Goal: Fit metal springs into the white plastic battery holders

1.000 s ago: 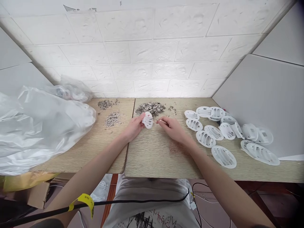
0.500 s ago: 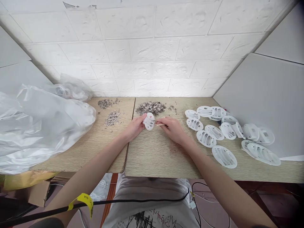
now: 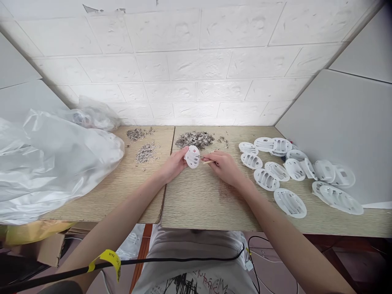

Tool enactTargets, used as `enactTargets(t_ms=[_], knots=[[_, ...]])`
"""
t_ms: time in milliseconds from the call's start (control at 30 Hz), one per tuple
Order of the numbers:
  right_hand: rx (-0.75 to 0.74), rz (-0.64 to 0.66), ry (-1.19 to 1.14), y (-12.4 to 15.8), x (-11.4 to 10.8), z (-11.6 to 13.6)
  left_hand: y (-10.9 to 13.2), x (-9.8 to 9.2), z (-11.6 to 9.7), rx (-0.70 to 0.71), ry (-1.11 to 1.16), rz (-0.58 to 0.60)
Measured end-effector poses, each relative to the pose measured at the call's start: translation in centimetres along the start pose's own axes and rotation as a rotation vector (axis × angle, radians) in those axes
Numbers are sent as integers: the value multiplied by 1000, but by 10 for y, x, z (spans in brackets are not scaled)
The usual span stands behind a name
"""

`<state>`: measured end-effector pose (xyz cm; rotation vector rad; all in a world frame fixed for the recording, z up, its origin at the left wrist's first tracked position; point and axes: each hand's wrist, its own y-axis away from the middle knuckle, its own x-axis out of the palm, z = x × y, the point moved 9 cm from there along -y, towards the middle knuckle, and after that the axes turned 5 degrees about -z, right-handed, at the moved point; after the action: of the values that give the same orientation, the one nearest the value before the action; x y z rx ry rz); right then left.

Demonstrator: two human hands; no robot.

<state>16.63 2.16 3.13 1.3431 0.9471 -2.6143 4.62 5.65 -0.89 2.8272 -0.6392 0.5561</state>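
Note:
My left hand (image 3: 174, 165) grips the left edge of a white oval plastic battery housing (image 3: 192, 157), tilted up above the table with its slots facing me. My right hand (image 3: 223, 166) is closed just to the right of it. Between its fingers is a thin pointed tool (image 3: 204, 158), whose tip reaches the housing's right side. A pale, stick-like piece (image 3: 208, 162) also shows at those fingers; whether it belongs to the tool I cannot tell. Right behind the housing lies a heap of small metal pieces (image 3: 196, 139).
Several more white oval housings (image 3: 266, 179) lie on the right side of the wooden table (image 3: 196, 208). Two smaller piles of metal bits (image 3: 146, 152) sit on the left. A large clear plastic bag (image 3: 58, 163) covers the far left. A black cable (image 3: 171, 259) crosses before my body.
Almost nothing differs. Both hands keep their hold on the housing and the thin tool, and the whole view has shifted very slightly.

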Motion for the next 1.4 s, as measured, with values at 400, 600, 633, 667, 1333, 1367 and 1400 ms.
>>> enactTargets(t_ms=[400, 600, 633, 667, 1333, 1367, 1400], knots=[[-15, -11, 20, -1, -6, 1, 0, 0, 2, -11, 18, -2], [-12, 10, 20, -1, -5, 2, -1, -1, 3, -1, 5, 0], [-12, 12, 20, -1, -5, 2, -1, -1, 3, 0, -2, 3], [-13, 14, 20, -1, -6, 2, -1, 0, 3, 4, -10, 10], [-95, 56, 56, 3, 5, 6, 6, 9, 2, 89, -215, 97], [-93, 59, 59, 3, 5, 6, 6, 10, 1, 91, -212, 95], [-89, 59, 60, 2, 5, 6, 6, 10, 1, 91, -208, 92]])
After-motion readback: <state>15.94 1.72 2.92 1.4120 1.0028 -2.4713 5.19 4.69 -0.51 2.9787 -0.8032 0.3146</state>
